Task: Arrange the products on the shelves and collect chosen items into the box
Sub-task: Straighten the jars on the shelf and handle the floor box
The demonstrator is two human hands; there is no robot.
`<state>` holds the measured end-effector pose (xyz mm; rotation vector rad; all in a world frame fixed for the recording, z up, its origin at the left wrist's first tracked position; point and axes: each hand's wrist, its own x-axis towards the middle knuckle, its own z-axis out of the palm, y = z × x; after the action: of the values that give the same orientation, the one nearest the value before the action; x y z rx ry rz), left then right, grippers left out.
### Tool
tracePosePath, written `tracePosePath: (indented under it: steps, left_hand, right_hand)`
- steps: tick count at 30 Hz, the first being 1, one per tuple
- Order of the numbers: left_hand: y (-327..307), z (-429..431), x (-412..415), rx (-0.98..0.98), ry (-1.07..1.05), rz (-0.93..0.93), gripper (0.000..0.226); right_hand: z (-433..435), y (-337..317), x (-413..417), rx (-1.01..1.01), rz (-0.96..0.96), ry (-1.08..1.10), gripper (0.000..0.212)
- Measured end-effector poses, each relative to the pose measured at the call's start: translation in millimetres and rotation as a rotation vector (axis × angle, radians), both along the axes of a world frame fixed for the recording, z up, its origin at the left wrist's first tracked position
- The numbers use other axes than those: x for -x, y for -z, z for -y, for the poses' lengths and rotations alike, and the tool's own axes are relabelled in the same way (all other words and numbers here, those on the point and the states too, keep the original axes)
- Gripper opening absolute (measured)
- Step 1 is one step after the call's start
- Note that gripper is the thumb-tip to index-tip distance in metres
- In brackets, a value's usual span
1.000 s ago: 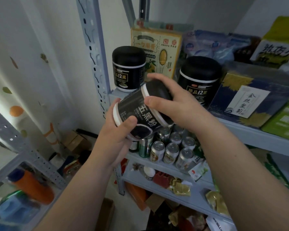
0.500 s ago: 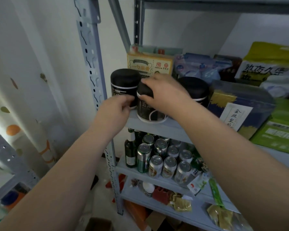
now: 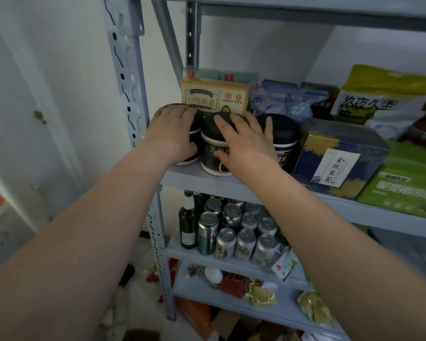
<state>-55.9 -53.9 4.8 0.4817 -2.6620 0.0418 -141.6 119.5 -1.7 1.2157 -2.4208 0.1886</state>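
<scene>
Jars with black domed lids, white bands and dark labels stand in a row of three at the front left of the shelf (image 3: 207, 184). The middle jar (image 3: 212, 157) sits upright between the left jar (image 3: 196, 124) and the right jar (image 3: 287, 139). The right hand (image 3: 246, 146) rests on it, fingers spread loosely across the lid and thumb against the label. The left hand (image 3: 175, 131) cups the left jar, fingers curved over its lid. Half a second ago the right hand clutched the middle jar's lid at the shelf edge; a second ago both hands held it tilted in the air.
</scene>
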Motion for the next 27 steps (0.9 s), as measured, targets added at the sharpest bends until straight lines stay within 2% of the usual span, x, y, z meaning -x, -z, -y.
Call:
tracePosePath:
  steps: [6,9,13,16,19,23,27]
  left_hand:
    - [3.1,-5.7,-10.7,0.069,-0.007,-0.016,0.081]
    - [11.3,-4.5,-16.4,0.064,0.027,-0.138,0.076]
    - [18.3,-5.9,-15.1,-0.013,0.026,-0.237,0.071]
    - [10.5,-22.4,-8.5,0.008,0.027,-0.297,0.064]
    - [-10.3,-64.4,2.8,-0.069,0.129,-0.308,0.069]
    - [-34.7,-120.9,29.1,-0.151,0.275,-0.167,0.07]
    - [-54.7,-144.3,70.8,-0.085,0.167,0.157,0.068]
  right_hand:
    - [7.8,-1.6,-3.0,-0.057,0.024,0.048,0.084]
    - [-3.8,-1.9,-5.7,-0.097,0.027,0.023,0.087]
    - [-55.5,20.7,-8.8,0.029,-0.012,-0.001,0.082]
    - [-97.1,39.6,1.3,0.108,-0.082,0.098,0.083]
    - [-128.2,35.0,22.1,0.196,-0.149,0.203,0.085]
    - [-153.8,28.7,42.4,0.127,-0.098,0.246,0.094]
    - [-163.0,28.9,47.0,0.129,-0.1,0.164,0.096]
